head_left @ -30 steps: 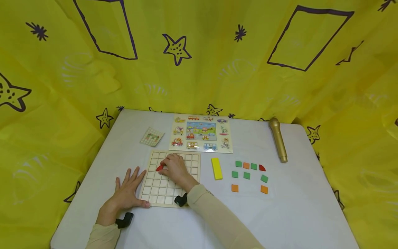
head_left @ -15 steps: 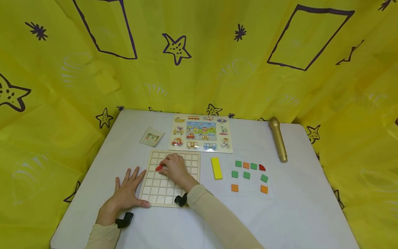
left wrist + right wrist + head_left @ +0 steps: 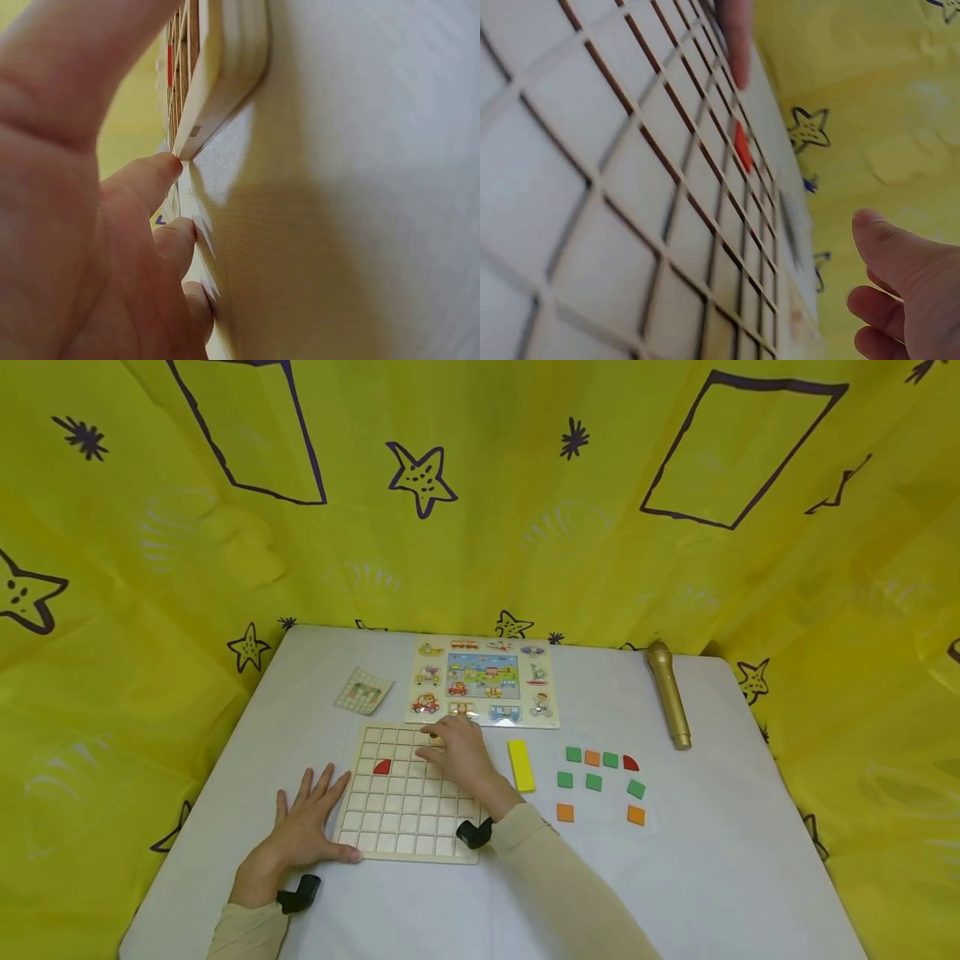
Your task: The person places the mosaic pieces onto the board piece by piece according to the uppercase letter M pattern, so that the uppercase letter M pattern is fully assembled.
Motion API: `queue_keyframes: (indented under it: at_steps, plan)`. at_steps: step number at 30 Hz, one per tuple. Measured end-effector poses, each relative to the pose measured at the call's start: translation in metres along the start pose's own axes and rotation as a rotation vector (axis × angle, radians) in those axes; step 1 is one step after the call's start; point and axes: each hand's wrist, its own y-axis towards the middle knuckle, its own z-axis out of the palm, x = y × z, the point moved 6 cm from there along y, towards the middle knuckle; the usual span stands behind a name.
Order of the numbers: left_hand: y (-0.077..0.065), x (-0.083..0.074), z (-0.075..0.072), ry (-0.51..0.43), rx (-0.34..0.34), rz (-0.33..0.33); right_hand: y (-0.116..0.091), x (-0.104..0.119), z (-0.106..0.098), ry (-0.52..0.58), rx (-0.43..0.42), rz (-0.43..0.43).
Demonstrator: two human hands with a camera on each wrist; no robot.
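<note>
A wooden grid board (image 3: 397,821) lies on the white table, and a red quarter-circle tile (image 3: 382,767) sits in one of its squares towards the upper left. My left hand (image 3: 306,827) rests with fingers spread at the board's left edge, the thumb at its lower left corner. In the left wrist view the fingertips (image 3: 171,169) are right at the board's side. My right hand (image 3: 463,758) hovers over the upper right of the board with loosely bent fingers and nothing between them. The right wrist view shows that hand raised above the board (image 3: 615,157), apart from the red tile (image 3: 742,148).
Right of the board stands a yellow block (image 3: 521,766). Beyond it lie several green (image 3: 593,782) and orange tiles (image 3: 566,812) and another red quarter-circle (image 3: 631,763). Behind are a pattern card (image 3: 363,691), a vehicle picture puzzle (image 3: 482,714) and a gold microphone (image 3: 670,697).
My right hand has let go of the red quarter-circle tile and moved right, away from it. The tile stays in its square. My left hand keeps its place at the board's edge.
</note>
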Motion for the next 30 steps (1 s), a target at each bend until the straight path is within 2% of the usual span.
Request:
queue_keyframes:
  at_steps: [5, 10, 17, 22, 30]
  plan:
    - [-0.001, -0.002, -0.001, 0.004, 0.003, -0.004, -0.011, -0.026, -0.032, 0.038, -0.086, 0.046]
    - [-0.002, -0.004, -0.004, 0.006, 0.005, -0.014, -0.023, -0.048, -0.058, 0.03, -0.142, 0.062]
    - [-0.003, -0.006, -0.005, 0.007, 0.0, -0.007, -0.039, -0.067, -0.081, 0.034, -0.149, 0.104]
    - [-0.003, -0.006, -0.004, 0.005, -0.003, 0.005, -0.047, -0.075, -0.09, 0.029, -0.149, 0.11]
    - [-0.003, -0.006, -0.004, 0.001, -0.002, 0.009, -0.065, -0.098, -0.107, -0.017, -0.137, 0.175]
